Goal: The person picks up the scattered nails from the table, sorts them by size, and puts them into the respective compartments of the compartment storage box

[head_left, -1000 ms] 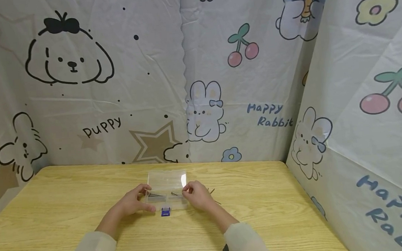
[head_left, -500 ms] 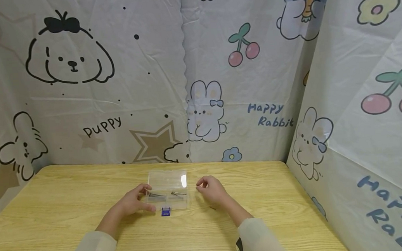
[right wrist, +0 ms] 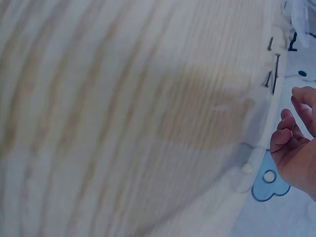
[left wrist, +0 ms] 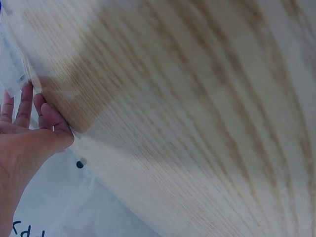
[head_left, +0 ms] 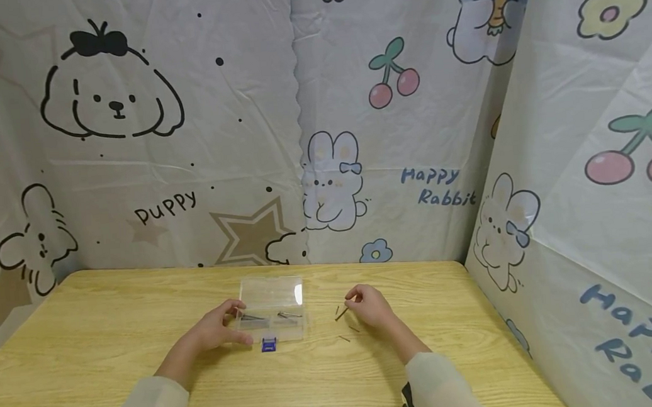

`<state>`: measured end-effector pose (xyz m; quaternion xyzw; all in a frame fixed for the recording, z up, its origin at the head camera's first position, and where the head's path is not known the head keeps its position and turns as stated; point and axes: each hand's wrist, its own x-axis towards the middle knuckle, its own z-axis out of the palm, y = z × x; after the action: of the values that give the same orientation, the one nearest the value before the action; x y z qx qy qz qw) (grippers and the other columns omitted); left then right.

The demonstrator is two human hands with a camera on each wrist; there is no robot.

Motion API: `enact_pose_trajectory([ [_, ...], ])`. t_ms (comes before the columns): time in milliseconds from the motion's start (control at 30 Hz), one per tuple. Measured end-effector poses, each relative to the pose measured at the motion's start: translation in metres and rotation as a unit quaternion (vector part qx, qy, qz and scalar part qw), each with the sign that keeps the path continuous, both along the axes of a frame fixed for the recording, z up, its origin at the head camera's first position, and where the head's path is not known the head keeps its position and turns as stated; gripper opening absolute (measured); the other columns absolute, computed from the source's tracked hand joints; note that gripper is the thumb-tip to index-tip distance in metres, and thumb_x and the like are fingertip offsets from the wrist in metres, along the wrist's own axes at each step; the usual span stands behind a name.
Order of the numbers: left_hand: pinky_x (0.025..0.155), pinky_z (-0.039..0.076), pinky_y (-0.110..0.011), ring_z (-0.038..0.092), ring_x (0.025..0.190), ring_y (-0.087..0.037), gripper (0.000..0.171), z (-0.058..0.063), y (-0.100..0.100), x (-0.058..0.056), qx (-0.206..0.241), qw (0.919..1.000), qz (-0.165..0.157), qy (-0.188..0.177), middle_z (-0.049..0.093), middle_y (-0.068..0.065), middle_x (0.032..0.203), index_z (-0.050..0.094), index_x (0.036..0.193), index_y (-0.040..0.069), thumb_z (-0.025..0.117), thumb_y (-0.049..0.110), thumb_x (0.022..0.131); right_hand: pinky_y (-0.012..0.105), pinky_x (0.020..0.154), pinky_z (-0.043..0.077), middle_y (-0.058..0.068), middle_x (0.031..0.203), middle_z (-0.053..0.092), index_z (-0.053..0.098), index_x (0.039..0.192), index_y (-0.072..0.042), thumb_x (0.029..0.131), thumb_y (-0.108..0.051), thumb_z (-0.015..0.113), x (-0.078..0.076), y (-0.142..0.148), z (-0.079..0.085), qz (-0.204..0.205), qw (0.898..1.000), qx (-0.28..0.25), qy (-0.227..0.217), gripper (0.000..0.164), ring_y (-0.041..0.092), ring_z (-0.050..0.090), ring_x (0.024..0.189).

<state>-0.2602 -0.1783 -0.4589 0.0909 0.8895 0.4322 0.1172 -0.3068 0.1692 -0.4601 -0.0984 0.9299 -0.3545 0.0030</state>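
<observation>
A clear plastic box (head_left: 288, 333) stands on the table with its lid (head_left: 268, 291) raised. My left hand (head_left: 219, 326) holds its left side, thumb at the front corner and fingers at the back. Dark thin nails or screws (head_left: 253, 317) lie in its compartments. To the right of the box, several loose ones lie on the wood, among them a long one (head_left: 342, 314). My right hand (head_left: 370, 304) hovers beside these, fingers loosely bent. In the right wrist view nothing shows between its fingertips (right wrist: 296, 92), and the loose pieces (right wrist: 268, 79) lie apart from them.
A blue latch (head_left: 269, 344) sticks out from the front of the box. Wood-grain table (head_left: 294, 395) surrounds everything, and a printed cloth (head_left: 231, 141) hangs behind its far edge and along the sides.
My right hand has left the right end of the box and moved right to the loose pieces, uncovering several of them. The left hand and the box stay put.
</observation>
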Motion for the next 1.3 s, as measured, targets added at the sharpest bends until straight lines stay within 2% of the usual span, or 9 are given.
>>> enact_pose_trajectory([
  [400,0.1,0.033,-0.063,0.036,0.126,-0.052,0.074,-0.001,-0.001,-0.001,0.0,1.0,-0.001,-0.002,0.041,-0.025,0.135,0.041,0.128,0.007,0.081,0.032,0.071,0.027,0.062,0.04,0.004,0.082,0.056,0.066,0.097,-0.008,0.088,-0.016,0.062,0.0,0.01,-0.012,0.006,0.999,0.033,0.01,0.012,0.013,0.048,0.07],
  [633,0.1,0.034,-0.062,0.036,0.126,-0.051,0.074,0.0,0.0,0.0,0.003,1.0,-0.002,-0.004,0.041,-0.025,0.136,0.041,0.128,0.007,0.081,0.031,0.071,0.026,0.057,0.036,0.005,0.082,0.051,0.068,0.098,-0.009,0.087,-0.014,0.061,0.001,0.006,-0.011,0.032,0.998,0.054,0.01,0.013,0.014,0.045,0.067],
  [933,0.101,0.033,-0.063,0.037,0.126,-0.052,0.074,0.0,0.0,0.001,0.008,1.0,-0.002,-0.004,0.042,-0.025,0.135,0.041,0.128,0.007,0.081,0.03,0.071,0.025,0.057,0.036,-0.002,0.073,0.053,0.067,0.087,-0.013,0.088,-0.016,0.063,0.0,0.006,-0.01,0.051,0.992,0.112,0.024,0.006,0.011,0.045,0.063],
  [1167,0.101,0.033,-0.062,0.036,0.126,-0.052,0.074,0.001,0.0,0.002,0.009,0.9999,-0.001,-0.004,0.042,-0.025,0.135,0.04,0.128,0.007,0.081,0.03,0.071,0.027,0.063,0.04,-0.001,0.081,0.052,0.065,0.085,-0.012,0.09,-0.014,0.06,0.004,0.007,-0.008,0.068,0.989,0.131,0.022,0.008,0.011,0.045,0.07],
  [1300,0.101,0.034,-0.062,0.037,0.126,-0.052,0.075,0.001,0.0,0.001,0.008,1.0,-0.002,-0.001,0.042,-0.025,0.134,0.04,0.128,0.006,0.081,0.031,0.071,0.029,0.066,0.042,0.002,0.084,0.051,0.065,0.088,-0.009,0.092,-0.012,0.058,0.008,0.007,-0.006,0.072,0.99,0.123,0.013,0.008,0.013,0.045,0.073],
])
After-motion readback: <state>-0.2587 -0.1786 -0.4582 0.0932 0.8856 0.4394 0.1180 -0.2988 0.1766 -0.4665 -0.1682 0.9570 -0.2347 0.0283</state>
